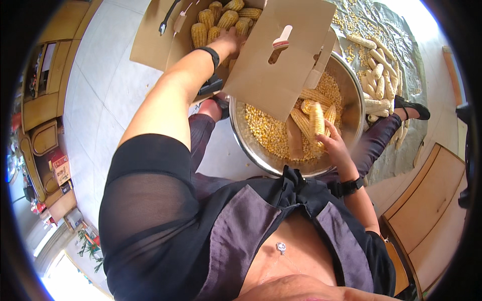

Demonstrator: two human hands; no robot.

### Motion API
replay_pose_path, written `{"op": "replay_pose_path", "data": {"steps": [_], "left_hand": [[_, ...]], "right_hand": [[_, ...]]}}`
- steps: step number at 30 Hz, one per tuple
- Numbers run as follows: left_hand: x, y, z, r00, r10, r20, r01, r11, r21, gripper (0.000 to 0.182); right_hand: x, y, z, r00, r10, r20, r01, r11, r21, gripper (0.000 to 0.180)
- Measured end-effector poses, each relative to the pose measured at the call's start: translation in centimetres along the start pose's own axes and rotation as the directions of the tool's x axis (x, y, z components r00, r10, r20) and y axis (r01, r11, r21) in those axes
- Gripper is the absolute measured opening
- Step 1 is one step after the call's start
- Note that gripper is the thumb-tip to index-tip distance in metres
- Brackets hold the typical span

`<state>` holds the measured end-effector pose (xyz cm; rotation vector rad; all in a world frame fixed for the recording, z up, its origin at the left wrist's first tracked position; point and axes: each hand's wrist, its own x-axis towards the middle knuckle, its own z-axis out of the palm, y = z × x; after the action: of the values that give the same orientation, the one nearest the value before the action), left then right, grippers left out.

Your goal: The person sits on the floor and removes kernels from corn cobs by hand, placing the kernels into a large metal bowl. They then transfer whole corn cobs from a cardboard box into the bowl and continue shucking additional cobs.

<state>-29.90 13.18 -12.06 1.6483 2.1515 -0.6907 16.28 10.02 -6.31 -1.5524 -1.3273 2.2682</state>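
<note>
At the top, my left hand (229, 41) reaches into a cardboard box (158, 37) and rests on ears of dried yellow corn (228, 19); its fingertips are partly hidden, so any grasp is unclear. My right hand (333, 141) holds an ear of corn (316, 124) upright over a large metal basin (241, 139). Loose corn kernels (263, 129) fill the basin's bottom, with more ears (301, 120) lying on them. A flat brown strip, apparently wood (295, 139), stands among them. A box flap (280, 67) with a cut-out handle overhangs the basin and hides part of it.
Right of the basin, stripped corn cobs (380, 79) and scattered kernels (350, 22) lie on a grey-green sheet (410, 143). My legs straddle the basin, one foot (416, 111) on the sheet. Wooden furniture (425, 203) stands at the lower right, and a wooden cabinet (41, 101) at the left.
</note>
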Motion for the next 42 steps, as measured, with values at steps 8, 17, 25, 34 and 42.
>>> {"op": "replay_pose_path", "data": {"steps": [8,17,25,34,42], "left_hand": [[-0.7,0.2,4.1,0.997,-0.035,0.066,0.072,0.702,-0.708,0.052],[2.3,-0.9,8.7,0.967,0.225,0.121,-0.059,0.658,-0.750,0.059],[-0.6,-1.3,6.3,0.983,0.165,-0.081,-0.183,0.848,-0.497,0.061],[1.0,-0.2,4.3,0.926,-0.028,0.376,0.316,0.605,-0.731,0.059],[-0.3,-0.4,1.5,0.940,0.289,0.181,-0.155,0.834,-0.529,0.053]], "right_hand": [[0.8,0.0,0.0,1.000,-0.014,-0.005,0.013,0.990,-0.139,0.053],[1.0,0.7,0.6,0.998,-0.067,-0.011,0.064,0.979,-0.194,0.057],[1.4,1.1,0.4,0.998,-0.053,-0.024,0.044,0.956,-0.291,0.061],[1.8,1.4,0.3,0.999,-0.046,0.008,0.047,0.964,-0.261,0.063],[1.8,1.4,0.2,0.999,-0.041,0.019,0.045,0.963,-0.268,0.063]]}}
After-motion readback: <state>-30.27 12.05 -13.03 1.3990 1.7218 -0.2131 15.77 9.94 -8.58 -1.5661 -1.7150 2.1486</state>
